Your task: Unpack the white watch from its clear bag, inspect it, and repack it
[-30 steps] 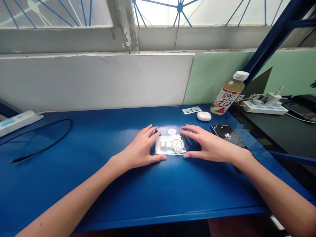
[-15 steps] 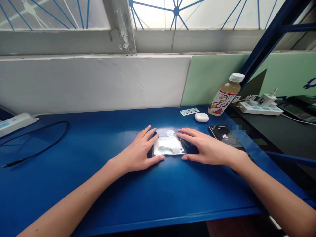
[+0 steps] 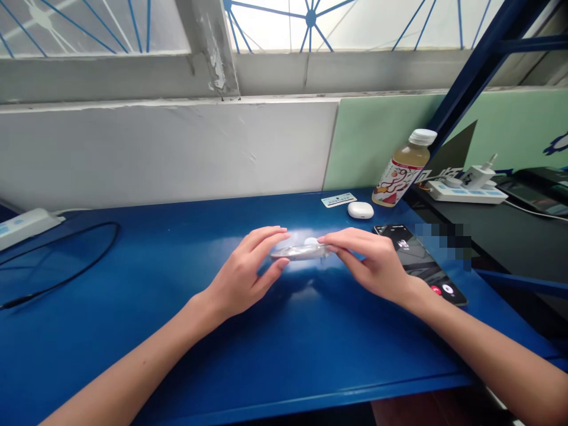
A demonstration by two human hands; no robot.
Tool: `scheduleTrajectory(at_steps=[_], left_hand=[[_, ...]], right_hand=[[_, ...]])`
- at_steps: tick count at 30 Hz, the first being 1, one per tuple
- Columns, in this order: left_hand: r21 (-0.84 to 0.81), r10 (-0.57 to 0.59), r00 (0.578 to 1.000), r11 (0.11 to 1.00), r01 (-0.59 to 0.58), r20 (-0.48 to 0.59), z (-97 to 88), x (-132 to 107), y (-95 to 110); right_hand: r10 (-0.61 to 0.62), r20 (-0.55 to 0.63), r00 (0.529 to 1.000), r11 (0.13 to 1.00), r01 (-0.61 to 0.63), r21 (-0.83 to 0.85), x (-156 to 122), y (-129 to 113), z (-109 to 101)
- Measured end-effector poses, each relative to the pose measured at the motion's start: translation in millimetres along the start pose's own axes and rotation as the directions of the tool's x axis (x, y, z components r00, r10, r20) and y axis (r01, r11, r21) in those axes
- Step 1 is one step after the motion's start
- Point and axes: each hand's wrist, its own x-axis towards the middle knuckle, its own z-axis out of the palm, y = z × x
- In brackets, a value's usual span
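Note:
A small clear plastic packet (image 3: 300, 252) with white parts inside hangs edge-on just above the blue table (image 3: 177, 331). My left hand (image 3: 242, 273) pinches its left end between thumb and fingers. At the packet's right end, my right hand (image 3: 370, 262) grips it the same way. A small white round piece (image 3: 311, 241) shows just behind the packet; I cannot tell whether it lies on the table or in the packet.
A black phone (image 3: 417, 260) with a lit screen lies right of my right hand. Behind it are a white earbud case (image 3: 360, 209), a small card (image 3: 339, 200) and a juice bottle (image 3: 403, 168). A black cable (image 3: 66, 260) and a power strip (image 3: 24, 225) lie far left.
The packet lay flat on the table with both hands beside it; now both hands have pinched its ends and lifted it off the surface.

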Motion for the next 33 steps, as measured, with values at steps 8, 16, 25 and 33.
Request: scheduleTrajectory(at_steps=[8, 16, 25, 33], left_hand=[[-0.083, 0.012, 0.997, 0.997, -0.006, 0.076, 1.9, -2, 2], [-0.036, -0.097, 0.961, 0.993, 0.11, 0.259, 7.4, -5, -9], [0.037, -0.124, 0.965, 0.992, 0.119, 0.231, 11.9, -3, -14], [0.062, -0.169, 0.936, 0.986, 0.158, 0.308, 10.9, -4, -13]], right_hand=[[0.422, 0.149, 0.894, 0.805, -0.445, 0.392, 6, 0, 4], [0.489, 0.236, 0.84, 0.782, -0.542, 0.308, 4, 6, 13], [0.143, 0.324, 0.935, 0.984, -0.099, -0.149, -2, 11, 7], [0.124, 0.414, 0.902, 0.973, -0.028, -0.23, -2, 17, 5]])
